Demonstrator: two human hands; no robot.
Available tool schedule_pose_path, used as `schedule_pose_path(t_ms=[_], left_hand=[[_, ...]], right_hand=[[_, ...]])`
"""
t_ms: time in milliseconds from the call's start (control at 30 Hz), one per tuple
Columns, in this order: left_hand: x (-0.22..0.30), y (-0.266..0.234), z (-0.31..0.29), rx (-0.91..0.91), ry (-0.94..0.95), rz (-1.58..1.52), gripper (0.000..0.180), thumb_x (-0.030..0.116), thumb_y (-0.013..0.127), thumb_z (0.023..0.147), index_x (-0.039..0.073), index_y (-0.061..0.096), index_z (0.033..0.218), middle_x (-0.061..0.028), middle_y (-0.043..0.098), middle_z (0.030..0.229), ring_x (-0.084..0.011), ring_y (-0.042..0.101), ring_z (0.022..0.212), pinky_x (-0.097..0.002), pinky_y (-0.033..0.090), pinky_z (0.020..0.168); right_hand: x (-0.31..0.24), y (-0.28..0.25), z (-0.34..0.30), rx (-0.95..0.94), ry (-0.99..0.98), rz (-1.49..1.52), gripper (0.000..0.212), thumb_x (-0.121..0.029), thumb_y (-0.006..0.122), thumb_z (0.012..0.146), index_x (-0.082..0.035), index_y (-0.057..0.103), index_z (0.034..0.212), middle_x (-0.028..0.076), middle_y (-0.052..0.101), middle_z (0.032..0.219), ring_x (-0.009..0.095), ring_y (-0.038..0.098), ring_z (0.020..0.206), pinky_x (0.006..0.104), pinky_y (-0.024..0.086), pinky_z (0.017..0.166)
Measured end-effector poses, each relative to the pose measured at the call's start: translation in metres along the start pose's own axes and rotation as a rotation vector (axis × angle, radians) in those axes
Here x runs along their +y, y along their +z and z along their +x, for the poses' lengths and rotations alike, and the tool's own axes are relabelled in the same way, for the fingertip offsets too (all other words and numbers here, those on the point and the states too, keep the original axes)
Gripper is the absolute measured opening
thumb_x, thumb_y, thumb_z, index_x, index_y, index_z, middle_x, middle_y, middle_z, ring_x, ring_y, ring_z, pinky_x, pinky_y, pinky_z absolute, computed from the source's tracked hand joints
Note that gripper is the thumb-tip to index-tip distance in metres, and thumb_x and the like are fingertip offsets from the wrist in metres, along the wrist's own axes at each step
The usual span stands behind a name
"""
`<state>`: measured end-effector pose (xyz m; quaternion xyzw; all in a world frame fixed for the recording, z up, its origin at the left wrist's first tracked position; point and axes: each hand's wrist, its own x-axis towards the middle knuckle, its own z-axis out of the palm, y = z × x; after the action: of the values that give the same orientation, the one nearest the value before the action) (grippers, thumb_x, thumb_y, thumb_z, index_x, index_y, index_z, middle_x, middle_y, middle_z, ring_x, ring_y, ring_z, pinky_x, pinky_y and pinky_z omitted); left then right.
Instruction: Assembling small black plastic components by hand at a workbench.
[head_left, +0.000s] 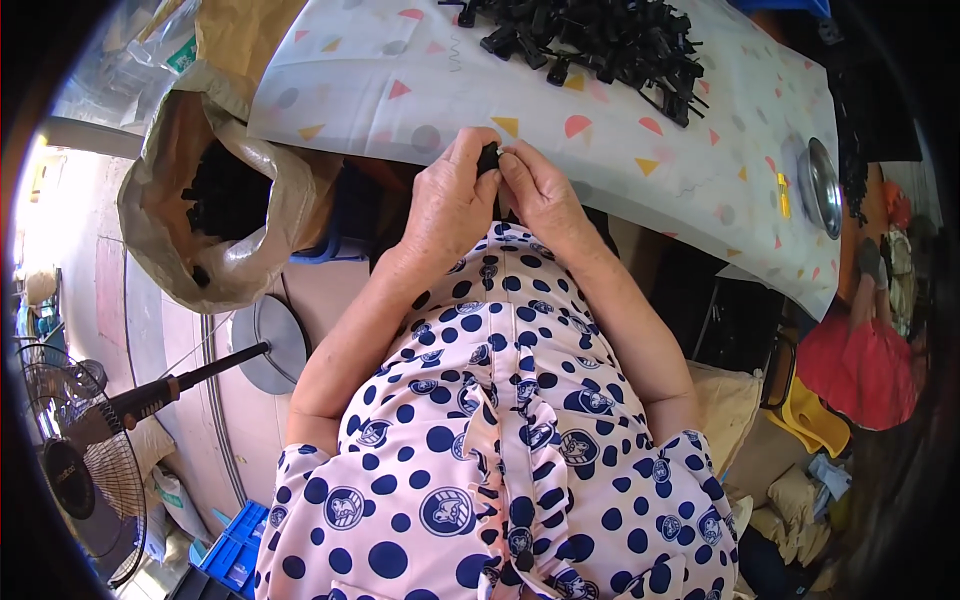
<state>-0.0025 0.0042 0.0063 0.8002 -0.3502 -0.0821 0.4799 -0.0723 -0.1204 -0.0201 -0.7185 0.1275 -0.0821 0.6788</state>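
Both my hands meet in front of my chest, at the near edge of the table. My left hand [447, 198] is closed round a small black plastic part [488, 159], most of it hidden by the fingers. Against that part, the fingertips of my right hand [543, 193] are pinched together. A tiny pale spot shows at their tips, too small to name. Beyond my hands, a heap of similar black plastic parts [610, 42] lies on the far side of the patterned tablecloth [350, 95].
Left of the table stands an open woven sack [150, 225] with black parts [228, 190] inside. Near it is a standing fan [85, 480]. A metal bowl [823, 188] and a yellow object [783, 196] sit at the table's right end. Another person's red garment [855, 370] shows far right.
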Motion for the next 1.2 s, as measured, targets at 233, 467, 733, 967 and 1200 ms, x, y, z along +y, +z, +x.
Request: schedule_pose_path(t_ms=[233,467,733,967,1200], left_hand=[[-0.014,-0.109,0.009,0.462,0.108,0.504,0.030,0.005,0.059,0.082,0.012,0.054,0.111,-0.0147,0.061,0.078,-0.0313,0.063,0.069,-0.0380,0.050,0.062],[-0.083,-0.199,-0.011,0.259,-0.206,0.976,0.039,0.017,0.057,0.086,0.017,0.049,0.124,-0.0162,0.059,0.110,-0.0365,0.058,0.101,-0.0463,0.046,0.083],[-0.032,-0.115,0.028,0.339,0.146,0.456,0.039,0.007,0.063,0.081,0.009,0.054,0.119,-0.0142,0.056,0.117,-0.0347,0.056,0.106,-0.0383,0.046,0.088],[-0.018,-0.004,0.083,-0.013,0.194,-0.077,0.066,0.013,0.068,0.076,0.011,0.038,0.135,-0.0190,0.051,0.119,-0.0305,0.062,0.088,-0.0402,0.049,0.079],[-0.011,0.041,0.140,-0.048,0.204,-0.099,0.072,0.013,0.074,0.076,0.007,0.037,0.137,-0.0122,0.063,0.094,-0.0182,0.062,0.076,-0.0299,0.051,0.070]], right_hand=[[-0.020,-0.089,0.059,0.136,-0.377,-1.001,0.028,-0.016,0.056,0.090,-0.013,0.055,0.118,0.006,0.064,0.086,0.020,0.063,0.071,0.0339,0.048,0.061],[-0.034,-0.120,0.101,-0.114,-0.608,-1.546,0.034,-0.005,0.058,0.081,-0.014,0.057,0.114,0.009,0.061,0.082,0.028,0.064,0.071,0.0366,0.052,0.061],[-0.046,-0.131,0.123,-0.201,-0.489,-1.017,0.029,-0.013,0.062,0.087,-0.009,0.058,0.116,0.006,0.061,0.082,0.015,0.057,0.063,0.0260,0.046,0.058],[-0.059,-0.127,0.137,-0.080,0.016,-0.266,0.020,-0.025,0.061,0.092,-0.009,0.060,0.104,-0.005,0.055,0.070,0.001,0.039,0.049,0.0179,0.028,0.042],[-0.065,-0.117,0.128,-0.129,0.052,-0.283,0.019,-0.031,0.062,0.091,-0.012,0.060,0.090,-0.008,0.048,0.063,-0.001,0.033,0.045,0.0174,0.021,0.040]])
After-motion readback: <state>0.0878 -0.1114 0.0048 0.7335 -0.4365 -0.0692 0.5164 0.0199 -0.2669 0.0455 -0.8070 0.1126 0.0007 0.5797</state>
